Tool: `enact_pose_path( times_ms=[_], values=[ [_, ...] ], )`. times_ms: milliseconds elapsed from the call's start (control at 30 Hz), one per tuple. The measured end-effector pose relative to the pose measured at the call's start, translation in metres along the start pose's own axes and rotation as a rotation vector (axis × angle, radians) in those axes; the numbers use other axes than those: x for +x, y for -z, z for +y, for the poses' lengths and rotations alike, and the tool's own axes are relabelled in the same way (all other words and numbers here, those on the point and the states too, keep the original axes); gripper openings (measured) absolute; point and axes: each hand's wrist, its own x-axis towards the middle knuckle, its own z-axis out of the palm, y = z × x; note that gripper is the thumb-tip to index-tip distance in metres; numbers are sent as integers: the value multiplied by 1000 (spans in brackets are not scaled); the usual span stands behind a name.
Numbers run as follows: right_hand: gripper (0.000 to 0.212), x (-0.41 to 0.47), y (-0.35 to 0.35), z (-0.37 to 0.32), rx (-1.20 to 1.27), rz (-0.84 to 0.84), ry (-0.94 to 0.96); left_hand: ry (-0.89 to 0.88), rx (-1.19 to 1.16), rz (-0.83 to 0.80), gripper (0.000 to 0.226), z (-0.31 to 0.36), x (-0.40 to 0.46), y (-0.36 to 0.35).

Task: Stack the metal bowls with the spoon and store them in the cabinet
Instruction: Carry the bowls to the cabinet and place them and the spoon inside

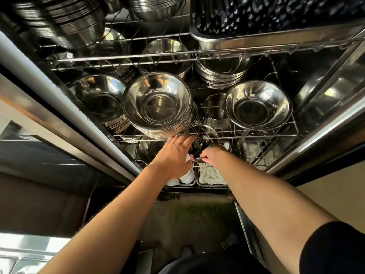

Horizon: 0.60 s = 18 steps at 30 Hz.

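Observation:
Both arms reach into the open cabinet, under the front rail of the middle wire shelf [256, 134]. My left hand [173, 153] curves its fingers around a small dark metal bowl [197, 148] on the lower level. My right hand [212, 156] is just right of it, pinching a thin shiny piece that looks like the spoon [197, 159] at the bowl's near edge. Most of the bowl and spoon is hidden by the hands and wires. A tall stack of metal bowls [158, 103] stands on the middle shelf right above my hands.
More bowl stacks fill the middle shelf at left [100, 99] and right [258, 105]. The upper shelf [138, 58] carries bowls and a steel tray [256, 41]. White cloths [209, 177] lie in bins below. Another bowl [150, 149] sits left of my hands.

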Motion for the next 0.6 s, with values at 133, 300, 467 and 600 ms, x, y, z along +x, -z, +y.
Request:
enact_pose_path(
  times_ms=[133, 300, 467, 600],
  values=[
    [48, -5, 1, 4, 25, -24, 29, 11, 24, -26, 83, 1, 1, -1],
    [42, -20, 1, 6, 41, 32, 42, 2, 46, -31, 86, -2, 1, -3],
    [6, -55, 13, 5, -304, 272, 164, -12, 73, -28, 87, -1, 2, -3],
    [22, -98, 37, 9, -628, 361, 380, 15, 89, -43, 85, 4, 5, 2]
  ],
)
